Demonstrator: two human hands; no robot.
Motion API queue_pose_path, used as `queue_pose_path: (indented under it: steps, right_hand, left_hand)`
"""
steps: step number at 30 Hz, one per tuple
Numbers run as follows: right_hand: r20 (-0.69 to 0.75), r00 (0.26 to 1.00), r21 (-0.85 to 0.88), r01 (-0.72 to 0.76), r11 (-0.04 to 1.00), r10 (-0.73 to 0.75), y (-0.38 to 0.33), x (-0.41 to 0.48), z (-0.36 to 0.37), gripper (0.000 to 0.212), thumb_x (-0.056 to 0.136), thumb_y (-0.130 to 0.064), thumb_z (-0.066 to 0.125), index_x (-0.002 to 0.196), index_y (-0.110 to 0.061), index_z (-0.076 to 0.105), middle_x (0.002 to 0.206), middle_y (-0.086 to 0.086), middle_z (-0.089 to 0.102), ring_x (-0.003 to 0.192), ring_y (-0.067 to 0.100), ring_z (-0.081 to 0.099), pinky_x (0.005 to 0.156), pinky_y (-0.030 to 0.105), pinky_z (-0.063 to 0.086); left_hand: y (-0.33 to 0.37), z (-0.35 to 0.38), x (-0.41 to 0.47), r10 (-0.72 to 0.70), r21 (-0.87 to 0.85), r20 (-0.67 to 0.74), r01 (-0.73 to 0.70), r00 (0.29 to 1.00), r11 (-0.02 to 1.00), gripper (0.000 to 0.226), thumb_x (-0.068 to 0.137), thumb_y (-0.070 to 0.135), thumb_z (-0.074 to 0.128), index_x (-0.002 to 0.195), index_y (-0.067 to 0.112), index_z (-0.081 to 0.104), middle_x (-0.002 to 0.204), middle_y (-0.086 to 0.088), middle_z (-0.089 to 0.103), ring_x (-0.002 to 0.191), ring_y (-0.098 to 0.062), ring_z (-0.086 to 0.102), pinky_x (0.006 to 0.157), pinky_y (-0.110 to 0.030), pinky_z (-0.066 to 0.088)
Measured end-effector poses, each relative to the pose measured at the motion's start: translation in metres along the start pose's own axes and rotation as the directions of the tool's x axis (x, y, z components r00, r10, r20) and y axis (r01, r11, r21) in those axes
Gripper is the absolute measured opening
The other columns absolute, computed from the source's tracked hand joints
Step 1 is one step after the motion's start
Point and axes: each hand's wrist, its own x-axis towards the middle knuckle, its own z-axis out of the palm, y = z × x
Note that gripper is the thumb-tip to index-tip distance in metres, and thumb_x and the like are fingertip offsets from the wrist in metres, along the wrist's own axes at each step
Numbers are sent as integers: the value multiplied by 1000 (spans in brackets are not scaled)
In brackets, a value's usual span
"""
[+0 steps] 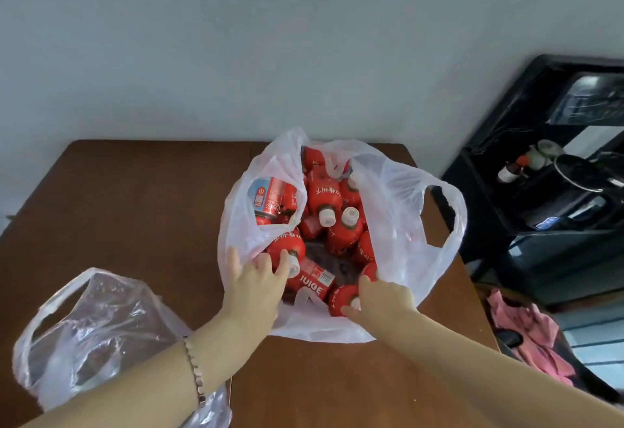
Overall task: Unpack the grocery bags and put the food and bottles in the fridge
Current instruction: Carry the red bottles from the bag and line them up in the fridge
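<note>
A white plastic grocery bag [398,211] stands open on the brown table [135,198]. It holds several red juice bottles with white caps, such as one in the middle [324,194], plus red cans [273,196] on its left side. My left hand [253,284] reaches into the bag's near left side, fingers around a red bottle [287,247] by its neck. My right hand [381,296] grips another red bottle [342,297] at the bag's near edge.
A second, clear plastic bag [87,329] lies crumpled at the table's near left. A black shelf unit [540,164] with a kettle and small items stands to the right. Pink cloth [526,333] lies by the table's right edge. A grey wall is behind.
</note>
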Motion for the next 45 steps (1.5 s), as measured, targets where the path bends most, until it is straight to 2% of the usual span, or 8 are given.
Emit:
queue_pose_path:
  steps: [3,7,14,18,23,29,39,45]
  right_hand:
    - [-12,1000,83,12,996,-11,5,2,5,44,92,-36,49,129,-16,36,109,2,61,96,23,63,72,27,45]
    - [-43,999,304,-2,953,16,14,-2,14,37,87,-37,55,118,-22,43,104,-1,64,90,19,63,77,26,50]
    - [-158,979,669,11,743,127,26,-11,0,41,71,-48,71,99,-26,52,89,-13,60,81,9,61,69,20,52]
    - [-192,974,707,52,705,120,31,-11,-12,33,69,-39,73,94,-25,57,84,-12,63,77,10,62,68,23,55]
    - [-178,982,745,94,661,61,28,-5,-15,34,64,-35,80,91,-22,63,81,-9,66,75,11,63,68,26,56]
    - [-182,977,660,206,722,-112,21,-1,-20,25,69,-29,75,88,-15,69,81,-1,68,72,13,60,68,23,52]
    - [-79,983,702,174,691,-167,23,14,-26,40,74,-31,75,106,-12,60,85,1,65,77,16,61,72,26,54]
    - [122,971,725,53,686,-204,25,15,-40,48,80,-13,64,119,-19,36,83,-1,55,70,9,53,66,23,51]
  left_hand:
    - [10,-9,20,165,-25,-114,-169,980,985,74,34,37,93,100,11,72,80,-11,68,68,-26,68,77,-41,50]
    - [21,-8,46,171,-43,65,-169,983,985,60,87,33,63,137,12,36,136,-16,39,120,-31,49,101,-39,39]
    - [17,-14,54,91,-233,-49,-100,995,967,43,88,23,62,127,20,46,132,-6,40,117,-25,49,100,-36,45]
    - [23,-39,43,38,-405,-161,-101,986,909,35,89,37,57,119,21,49,126,-1,41,110,-20,49,89,-28,46]
    - [39,-41,35,221,-248,-152,-254,963,935,51,88,61,45,118,21,57,117,4,53,103,-19,57,75,-28,40]
    - [37,-21,38,283,-320,-114,-305,952,897,84,74,71,54,138,25,28,124,4,56,104,-18,60,80,-29,47]
    - [36,5,53,372,-281,-421,-509,827,813,57,76,70,33,92,24,63,60,12,66,43,-8,61,42,-22,53]
    - [40,3,62,474,-140,-455,-586,754,798,47,84,59,34,87,25,66,49,12,58,38,-6,55,41,-14,35]
